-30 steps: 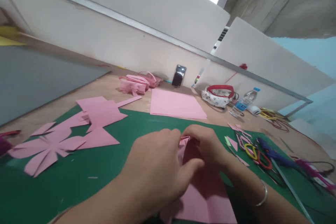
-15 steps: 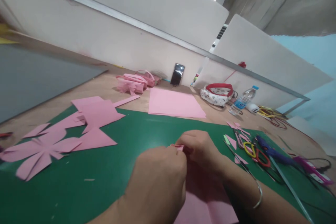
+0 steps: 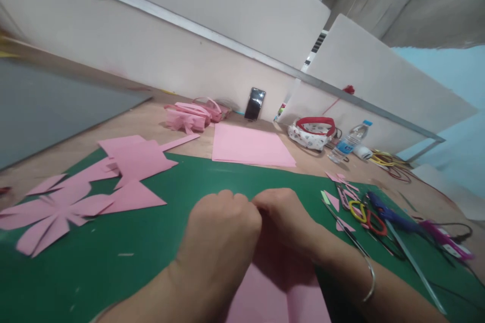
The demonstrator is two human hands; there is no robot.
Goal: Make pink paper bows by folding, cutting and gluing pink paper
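A pink paper sheet (image 3: 265, 292) with a crease down it stretches from under my hands toward the bottom of the head view. My left hand (image 3: 223, 227) is closed at its far end, knuckles up. Against it, my right hand (image 3: 282, 217) grips the same end with its fingers curled in; a silver bangle circles that wrist. The pinched edge of the paper is hidden behind my fingers. Beneath lies a green cutting mat (image 3: 151, 232).
Pink paper petals (image 3: 60, 212) and cut pieces (image 3: 138, 161) lie left. A pink stack (image 3: 252, 146), phone (image 3: 255, 103), pouch (image 3: 312, 133) and water bottle (image 3: 350, 142) stand behind. Right are scissors (image 3: 376, 223), a blue glue gun (image 3: 392, 214) and a clear glue stick (image 3: 415, 265).
My left hand has rolled over, knuckles now upward, and covers the pink paper edge that showed between my hands. The view has shifted slightly.
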